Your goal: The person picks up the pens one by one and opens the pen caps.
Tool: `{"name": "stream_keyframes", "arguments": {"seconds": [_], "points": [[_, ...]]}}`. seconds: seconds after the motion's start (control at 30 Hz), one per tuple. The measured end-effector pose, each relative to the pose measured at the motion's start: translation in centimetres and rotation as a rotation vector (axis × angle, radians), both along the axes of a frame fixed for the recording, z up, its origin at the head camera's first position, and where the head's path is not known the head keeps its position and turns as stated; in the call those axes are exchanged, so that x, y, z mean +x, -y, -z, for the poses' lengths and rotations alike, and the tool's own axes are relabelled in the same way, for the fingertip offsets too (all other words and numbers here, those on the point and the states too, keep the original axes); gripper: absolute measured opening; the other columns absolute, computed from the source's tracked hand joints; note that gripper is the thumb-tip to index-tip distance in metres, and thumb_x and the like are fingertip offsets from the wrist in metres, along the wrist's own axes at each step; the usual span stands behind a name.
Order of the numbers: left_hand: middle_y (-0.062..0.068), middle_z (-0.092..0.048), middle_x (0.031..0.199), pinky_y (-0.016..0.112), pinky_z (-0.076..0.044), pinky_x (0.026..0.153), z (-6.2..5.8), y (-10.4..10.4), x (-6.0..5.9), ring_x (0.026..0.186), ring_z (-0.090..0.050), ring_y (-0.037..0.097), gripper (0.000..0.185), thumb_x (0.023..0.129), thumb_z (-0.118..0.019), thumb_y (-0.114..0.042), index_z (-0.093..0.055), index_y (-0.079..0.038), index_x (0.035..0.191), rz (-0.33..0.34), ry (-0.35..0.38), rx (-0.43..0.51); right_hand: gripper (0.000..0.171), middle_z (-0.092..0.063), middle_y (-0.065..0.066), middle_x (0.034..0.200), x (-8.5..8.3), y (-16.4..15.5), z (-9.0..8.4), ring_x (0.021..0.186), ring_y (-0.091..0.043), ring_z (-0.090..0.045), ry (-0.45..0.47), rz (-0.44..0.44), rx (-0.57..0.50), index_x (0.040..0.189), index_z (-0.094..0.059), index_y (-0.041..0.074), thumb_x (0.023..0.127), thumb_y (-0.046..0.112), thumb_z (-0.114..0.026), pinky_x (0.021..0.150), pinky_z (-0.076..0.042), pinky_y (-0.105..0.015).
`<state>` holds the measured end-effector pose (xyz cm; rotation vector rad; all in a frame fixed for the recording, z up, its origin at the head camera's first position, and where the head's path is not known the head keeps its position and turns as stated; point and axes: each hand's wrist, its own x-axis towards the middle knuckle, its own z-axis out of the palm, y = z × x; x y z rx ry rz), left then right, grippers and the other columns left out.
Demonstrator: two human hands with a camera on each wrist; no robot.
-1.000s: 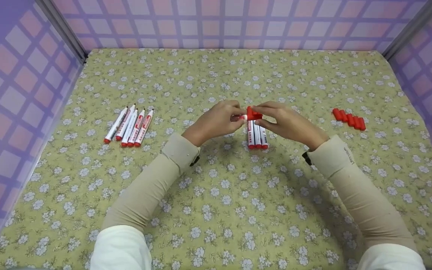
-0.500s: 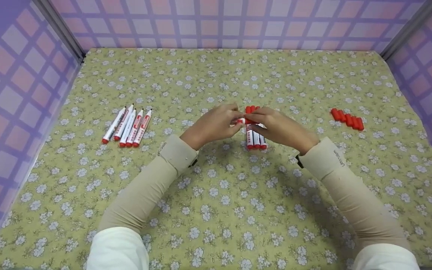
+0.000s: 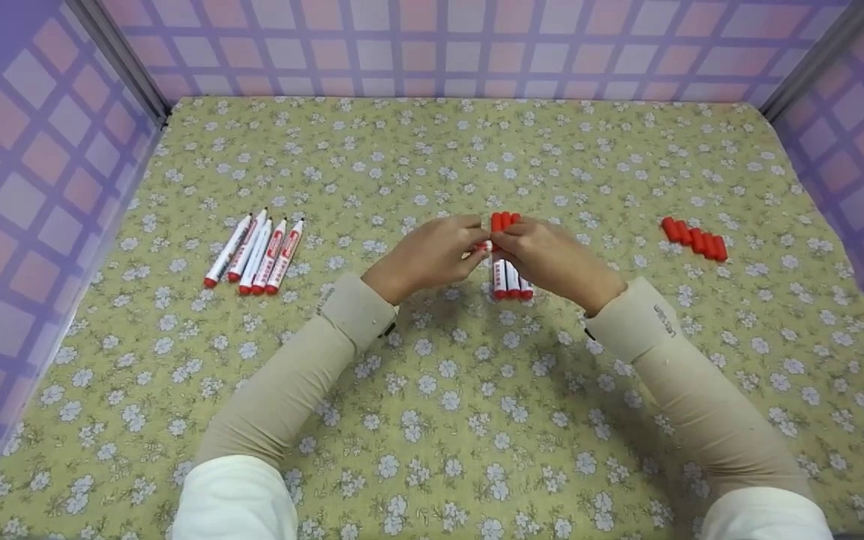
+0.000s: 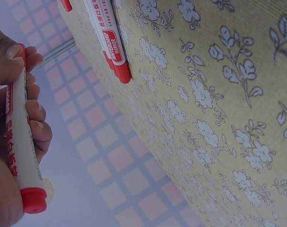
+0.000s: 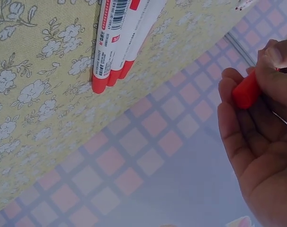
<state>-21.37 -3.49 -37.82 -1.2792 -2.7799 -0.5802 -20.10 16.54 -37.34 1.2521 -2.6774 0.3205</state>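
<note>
My left hand (image 3: 432, 253) grips a white marker (image 4: 24, 146) with red lettering and a red end plug, its fingers wrapped along the barrel in the left wrist view. Opposite it, my right hand (image 3: 552, 259) pinches a red marker cap (image 5: 247, 91) between thumb and fingers. The cap sits at the front end of the held marker, mostly covered by fingertips in the head view. Just behind and below both hands lie three capped markers (image 3: 513, 279) side by side, partly hidden by the right hand.
On the left of the flowered tablecloth (image 3: 417, 420) lies a row of several uncapped markers (image 3: 256, 256), tips pointing away. Several loose red caps (image 3: 694, 238) line up on the right. Checked panels (image 3: 432, 52) enclose the back and sides.
Both hands have come slightly lower and nearer the body with the marker and cap. My right hand's fingers have moved from spread around the cap to a closer pinch near the left hand.
</note>
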Motion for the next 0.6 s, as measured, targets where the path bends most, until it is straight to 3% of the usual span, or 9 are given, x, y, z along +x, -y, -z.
{"name": "stream_keyframes", "arguments": {"seconds": [0.2,0.6], "points": [[0.008,-0.065,0.102,0.031,-0.05,0.071,0.2,0.0,-0.1,0.078,-0.058,0.017,0.027,0.099,-0.053,-0.021,-0.068,-0.005,0.114,0.004,0.023,0.002,0.011,-0.073,-0.014,0.085,0.2,0.2,0.2,0.069,-0.026,-0.063,-0.066,0.022,0.017,0.096,-0.07,0.001,0.092,0.007,-0.062,0.066,-0.056,-0.035],[0.008,-0.064,0.096,0.029,-0.046,0.067,0.0,0.0,-0.2,0.074,-0.053,0.016,0.026,0.099,-0.052,-0.019,-0.069,-0.006,0.113,0.019,0.069,-0.032,0.011,-0.074,-0.014,0.085,0.1,-0.1,1.2,0.069,-0.026,-0.064,-0.154,-0.016,-0.017,0.097,-0.07,0.001,0.092,0.009,-0.063,0.068,-0.056,-0.037]]}}
